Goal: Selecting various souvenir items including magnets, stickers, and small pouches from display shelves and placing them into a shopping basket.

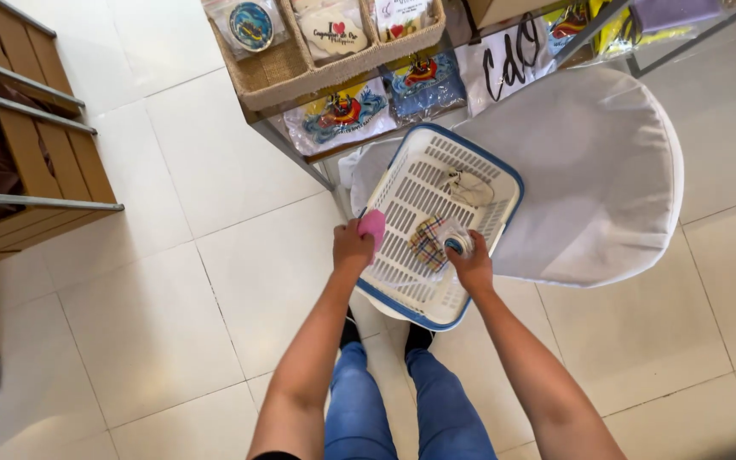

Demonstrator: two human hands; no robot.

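White tiled floor, shelf of printed goods behind. A white basket (402,200) w/ blue rim rests on a padded board (606,162). Left hand (352,248) grips a pink cloth (373,227) at the near-left rim; right hand (473,268) pinches a clear-wrapped packet (456,241) beside a plaid cloth (427,242) – best lifted gently, basket kept steady.

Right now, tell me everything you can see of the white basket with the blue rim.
The basket is rectangular, looks like white slotted plastic with a blue rim, and sits tilted on a white covered surface. Inside lie a plaid packet and a pale packet. The left hand, holding a pink item, is at its near edge; the right hand reaches inside.
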